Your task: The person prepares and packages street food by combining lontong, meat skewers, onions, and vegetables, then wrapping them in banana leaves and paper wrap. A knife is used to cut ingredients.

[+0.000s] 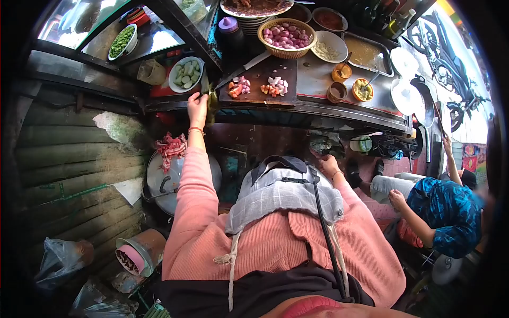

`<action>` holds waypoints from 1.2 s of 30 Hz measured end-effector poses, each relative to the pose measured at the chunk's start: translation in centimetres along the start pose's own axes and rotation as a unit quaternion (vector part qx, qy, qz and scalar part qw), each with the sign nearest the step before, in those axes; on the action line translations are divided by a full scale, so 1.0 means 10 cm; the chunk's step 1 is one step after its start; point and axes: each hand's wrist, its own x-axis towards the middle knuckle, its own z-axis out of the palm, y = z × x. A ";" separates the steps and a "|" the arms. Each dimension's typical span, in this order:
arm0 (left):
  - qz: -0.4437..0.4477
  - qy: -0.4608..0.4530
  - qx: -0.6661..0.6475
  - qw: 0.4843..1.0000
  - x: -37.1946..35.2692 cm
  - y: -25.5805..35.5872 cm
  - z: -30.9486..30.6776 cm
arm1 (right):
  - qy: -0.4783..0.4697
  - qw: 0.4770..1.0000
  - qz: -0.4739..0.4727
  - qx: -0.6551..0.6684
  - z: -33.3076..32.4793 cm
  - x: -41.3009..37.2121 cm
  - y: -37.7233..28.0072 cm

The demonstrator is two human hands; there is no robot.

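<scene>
My left hand (197,106) reaches up to the edge of the stall counter (339,108), its fingers closed on a dark green leafy piece (211,102). It sits just below a white bowl of cut green vegetable (186,73) and left of a wooden cutting board (260,90) with chopped bits and a knife (241,70). My right hand (328,165) is low under the counter, near a dark bag (321,144); whether it grips anything is unclear. I wear a pink sweater and a checked apron.
A basket of shallots (287,36), bowls of paste and a metal tray (366,53) crowd the counter. A lidded pot (167,183) with red plastic on it stands lower left. A seated person in blue (448,212) holds a long handle at the right, beside a wok (419,98).
</scene>
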 end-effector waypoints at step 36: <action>0.333 -0.233 0.273 0.872 -2.40 1.01 1.20 | 0.021 0.869 -0.463 -0.172 0.16 -0.42 -1.68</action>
